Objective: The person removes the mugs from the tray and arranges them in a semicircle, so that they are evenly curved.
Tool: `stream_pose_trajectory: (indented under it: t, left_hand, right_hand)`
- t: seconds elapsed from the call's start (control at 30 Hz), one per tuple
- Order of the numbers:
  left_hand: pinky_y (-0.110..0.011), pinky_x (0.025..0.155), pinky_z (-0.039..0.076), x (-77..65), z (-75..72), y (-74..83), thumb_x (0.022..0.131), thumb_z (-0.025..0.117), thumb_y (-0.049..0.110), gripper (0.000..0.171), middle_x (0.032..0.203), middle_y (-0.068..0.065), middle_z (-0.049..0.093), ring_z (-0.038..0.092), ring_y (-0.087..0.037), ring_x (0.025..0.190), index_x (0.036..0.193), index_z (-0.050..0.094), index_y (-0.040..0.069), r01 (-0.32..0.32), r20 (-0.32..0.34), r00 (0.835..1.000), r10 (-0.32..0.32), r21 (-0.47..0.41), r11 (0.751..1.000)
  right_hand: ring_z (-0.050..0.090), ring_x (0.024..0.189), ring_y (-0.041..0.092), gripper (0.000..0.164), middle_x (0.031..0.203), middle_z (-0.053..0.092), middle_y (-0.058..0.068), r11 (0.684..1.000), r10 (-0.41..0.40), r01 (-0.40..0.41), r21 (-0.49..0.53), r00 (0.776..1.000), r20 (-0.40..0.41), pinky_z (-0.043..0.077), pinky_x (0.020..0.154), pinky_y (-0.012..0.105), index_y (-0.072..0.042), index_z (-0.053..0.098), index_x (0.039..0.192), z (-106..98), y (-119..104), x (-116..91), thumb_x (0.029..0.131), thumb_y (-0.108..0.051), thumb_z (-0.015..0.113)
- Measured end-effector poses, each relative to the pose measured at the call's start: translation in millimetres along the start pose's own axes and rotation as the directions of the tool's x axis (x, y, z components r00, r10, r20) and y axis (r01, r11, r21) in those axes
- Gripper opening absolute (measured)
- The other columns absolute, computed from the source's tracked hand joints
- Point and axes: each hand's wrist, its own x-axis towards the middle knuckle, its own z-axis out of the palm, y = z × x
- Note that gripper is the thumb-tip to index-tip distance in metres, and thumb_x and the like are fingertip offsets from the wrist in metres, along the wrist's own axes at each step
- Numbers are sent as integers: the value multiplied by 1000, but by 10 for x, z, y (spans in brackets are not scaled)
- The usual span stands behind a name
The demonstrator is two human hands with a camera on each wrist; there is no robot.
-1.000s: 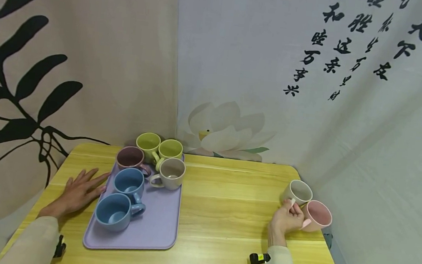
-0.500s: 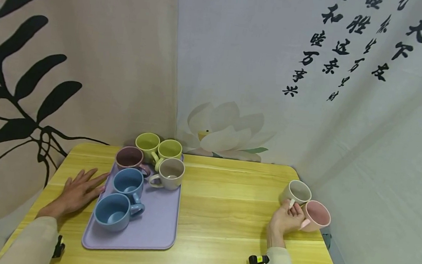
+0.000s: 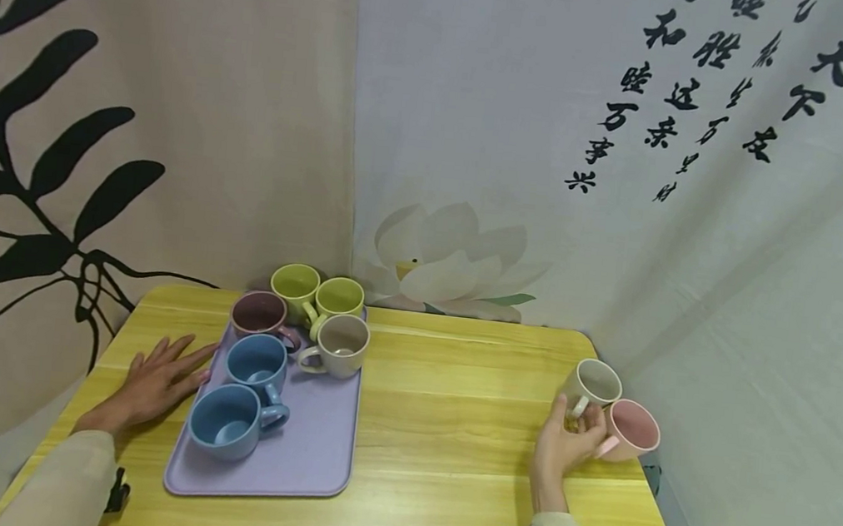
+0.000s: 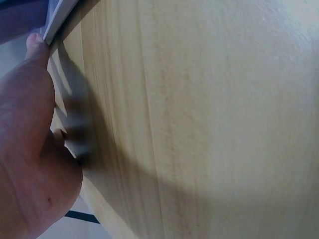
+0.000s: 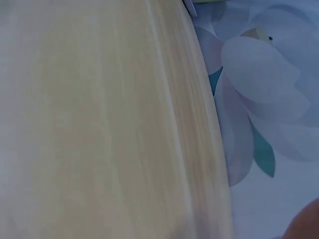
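Observation:
My left hand (image 3: 155,386) lies with fingers spread on the table, fingertips and thumb against the left edge of a purple tray (image 3: 307,453). In the left wrist view the thumb (image 4: 37,47) meets the tray's rim. At the table's right side my right hand (image 3: 563,451) is beside a white mug (image 3: 584,386). Its thumb and fingers stand apart around the mug's handle (image 3: 579,407), with a gap between them. A pink mug (image 3: 628,436) stands close to the white one, its handle near my fingers. The right wrist view shows only a bit of skin (image 5: 306,224).
On the tray stand two blue mugs (image 3: 225,442), a dark purple mug (image 3: 246,327), a grey-beige mug (image 3: 345,357) and two green mugs (image 3: 342,310). The wooden table (image 3: 444,432) ends at a printed cloth backdrop (image 3: 470,134) behind and on the right.
My right hand's thumb and fingers have spread apart and let go of the white mug's handle. The left hand, the tray and the mugs have stayed in place.

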Motion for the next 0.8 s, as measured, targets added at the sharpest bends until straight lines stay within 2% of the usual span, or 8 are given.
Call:
stream_pose_trajectory:
  t: [0.13, 0.23, 0.33, 0.43, 0.5, 0.57, 0.67, 0.8]
  left_hand:
    - [-96, 123, -3, 7, -4, 5, 118, 54, 52, 68, 180, -43, 17, 2, -78, 164, 175, 42, 17, 4, 8, 1000, -4, -10, 1000]
    - [-96, 124, -4, 15, -3, 1, 118, 54, 53, 69, 180, -44, 16, 1, -78, 164, 175, 41, 17, 7, 11, 1000, -7, -11, 1000]
    - [-96, 123, -3, 19, -7, -2, 118, 55, 53, 68, 180, -43, 17, 2, -78, 164, 174, 42, 16, 7, 8, 1000, -7, -7, 1000]
    - [-97, 123, -1, 18, -9, -2, 117, 56, 52, 68, 180, -44, 18, 4, -78, 164, 173, 44, 16, 7, 4, 1000, -7, 0, 1000]
    - [-97, 123, 0, 19, -9, -3, 117, 56, 51, 67, 180, -44, 19, 5, -78, 163, 173, 45, 16, 7, 3, 1000, -7, 6, 1000]
    - [-97, 123, 1, 18, -8, -4, 117, 56, 51, 67, 180, -44, 19, 5, -78, 163, 173, 45, 15, 7, 3, 1000, -7, 10, 1000]
    - [-97, 122, 1, 19, -5, -10, 118, 56, 51, 67, 179, -44, 19, 5, -79, 163, 173, 44, 15, 3, 2, 1000, -3, 9, 1000]
    - [-97, 122, 0, 12, 4, -17, 118, 56, 50, 66, 179, -44, 19, 5, -79, 163, 174, 44, 16, -4, -2, 1000, 4, 1, 1000]
  right_hand:
    - [50, 161, 36, 73, 171, 52, 19, 991, -130, 131, -38, 991, 11, 44, 133, 58, -3, 46, 166, -10, -75, -92, 105, -20, 81]
    - [48, 161, 40, 72, 169, 53, 24, 975, -212, 215, -50, 976, 46, 36, 137, 59, 0, 48, 165, 30, -160, -183, 103, -15, 82]
    - [47, 162, 41, 67, 167, 55, 26, 964, -263, 266, -8, 957, 122, 33, 141, 49, 2, 52, 161, 104, -243, -316, 103, -10, 81]
    - [49, 160, 39, 57, 164, 58, 26, 953, -304, 295, 70, 921, 243, 32, 141, 30, 4, 57, 157, 182, -286, -498, 104, -4, 78]
    - [49, 159, 37, 54, 162, 59, 24, 948, -319, 301, 106, 884, 342, 33, 137, 19, 4, 57, 156, 230, -292, -639, 105, -2, 76]
    - [49, 158, 36, 54, 163, 58, 22, 945, -326, 305, 119, 837, 440, 33, 133, 12, 3, 56, 157, 278, -295, -787, 107, -2, 74]
    - [48, 159, 38, 56, 165, 56, 20, 941, -330, 311, 135, 755, 567, 33, 132, 10, 2, 53, 160, 354, -292, -991, 108, -3, 73]
    - [47, 161, 40, 58, 167, 55, 17, 944, -310, 301, 137, 662, 682, 33, 133, 12, 0, 52, 161, 445, -280, -1216, 108, -5, 75]
